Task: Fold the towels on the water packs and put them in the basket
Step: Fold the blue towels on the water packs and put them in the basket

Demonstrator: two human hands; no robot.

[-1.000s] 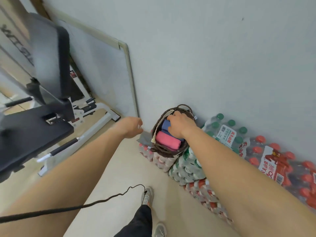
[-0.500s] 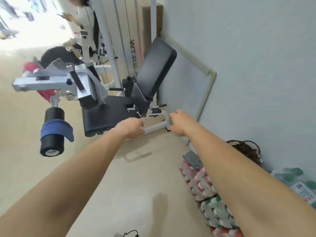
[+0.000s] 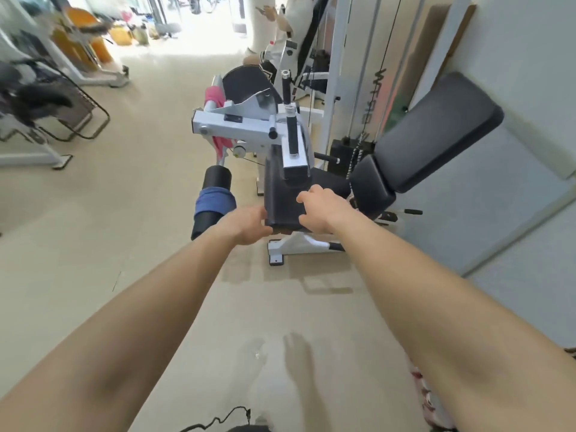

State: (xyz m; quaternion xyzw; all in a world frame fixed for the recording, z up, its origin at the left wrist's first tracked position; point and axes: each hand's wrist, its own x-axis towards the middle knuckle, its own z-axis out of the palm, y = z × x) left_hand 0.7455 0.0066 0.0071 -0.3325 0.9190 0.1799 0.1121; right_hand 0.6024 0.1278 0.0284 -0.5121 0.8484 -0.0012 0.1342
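Nothing is held: left hand (image 3: 249, 224) and right hand (image 3: 318, 210) are loosely open. The towel (image 3: 215, 205) on the roller (image 3: 216, 182) is probably to be fetched next.

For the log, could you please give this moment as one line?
left hand: open | right hand: open | blue towel: wrapped over foam roller

The beige floor (image 3: 140, 244) ran from the near edge to the bright far end. At its centre an exercise machine (image 3: 243, 123) stood on a white foot bar (image 3: 302, 246), and a white board (image 3: 514, 207) was propped on the floor along the right wall. Far left, a black-framed folding chair (image 3: 81, 120) and the white base of another machine (image 3: 31, 157) rested on it, while a thin black cable (image 3: 218, 420) lay at the near edge and shrink-wrapped water packs (image 3: 425, 397) showed partly at the near right.
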